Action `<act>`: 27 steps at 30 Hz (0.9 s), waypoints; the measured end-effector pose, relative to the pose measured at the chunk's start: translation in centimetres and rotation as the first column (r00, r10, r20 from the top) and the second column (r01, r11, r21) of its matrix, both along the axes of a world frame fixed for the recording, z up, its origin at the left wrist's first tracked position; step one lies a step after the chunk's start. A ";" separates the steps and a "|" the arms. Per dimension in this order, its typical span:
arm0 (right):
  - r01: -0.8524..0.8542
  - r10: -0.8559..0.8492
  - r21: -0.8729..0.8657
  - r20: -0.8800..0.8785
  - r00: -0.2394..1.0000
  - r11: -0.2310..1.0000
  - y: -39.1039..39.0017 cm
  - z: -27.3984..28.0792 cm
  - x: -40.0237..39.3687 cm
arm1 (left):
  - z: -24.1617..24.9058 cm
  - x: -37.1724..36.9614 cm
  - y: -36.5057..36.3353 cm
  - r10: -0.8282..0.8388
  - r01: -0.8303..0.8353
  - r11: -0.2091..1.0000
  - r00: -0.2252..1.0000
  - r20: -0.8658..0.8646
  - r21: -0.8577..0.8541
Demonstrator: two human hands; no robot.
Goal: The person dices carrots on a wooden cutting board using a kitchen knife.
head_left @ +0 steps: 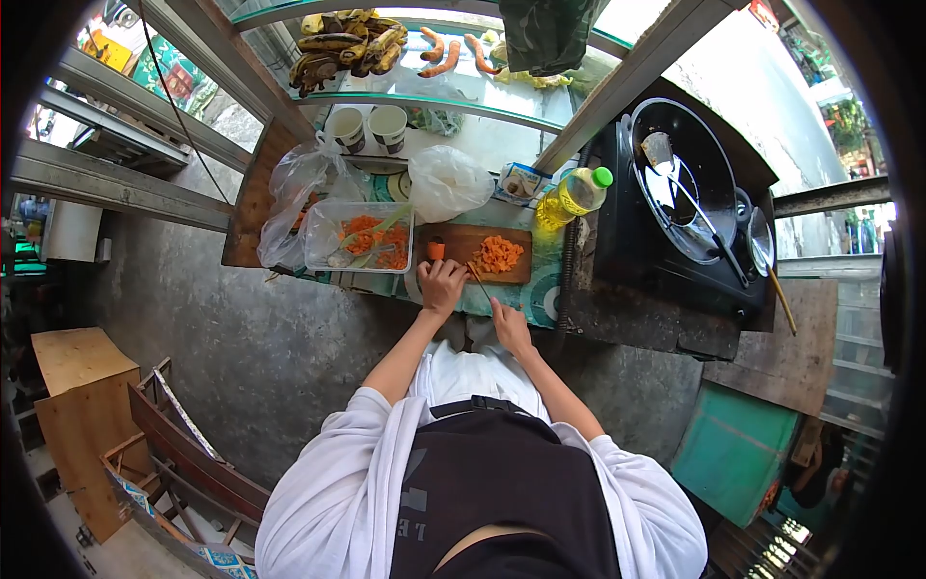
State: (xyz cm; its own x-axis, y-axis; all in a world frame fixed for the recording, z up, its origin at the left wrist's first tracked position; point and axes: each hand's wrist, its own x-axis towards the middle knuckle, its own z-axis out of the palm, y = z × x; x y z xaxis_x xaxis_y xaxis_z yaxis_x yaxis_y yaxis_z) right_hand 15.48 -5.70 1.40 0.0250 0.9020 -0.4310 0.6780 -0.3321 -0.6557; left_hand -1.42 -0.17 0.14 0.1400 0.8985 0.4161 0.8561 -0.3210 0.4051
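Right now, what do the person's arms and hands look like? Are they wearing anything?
Both arms wear loose white sleeves pushed up above the elbows, so the forearms are bare. The left hand and right hand are bare too: no gloves, and no rings or watch that I can make out from this far up. Over the white top sits a dark apron with faint grey lettering.

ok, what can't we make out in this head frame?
- Left hand: fingers curl over the cutting board edge; whatever is under them is hidden.
- Knife: too thin to see its edge; right hand covers the handle.
- Pan contents: washed out by glare.
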 end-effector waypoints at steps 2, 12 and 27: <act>-0.011 0.011 -0.011 -0.024 1.000 1.000 0.0 -0.5 0.0 | 0.0 0.1 0.0 0.007 -0.007 1.000 1.000 0.005 -0.007; -0.004 0.004 0.002 -0.023 1.000 1.000 -0.3 -0.6 -0.2 | -0.4 -0.7 0.4 0.050 -0.050 0.999 0.999 -0.018 -0.002; 0.014 -0.014 -0.024 -0.023 1.000 1.000 -0.4 -0.7 -0.4 | 0.4 0.2 -0.1 0.010 -0.010 1.000 1.000 0.012 0.000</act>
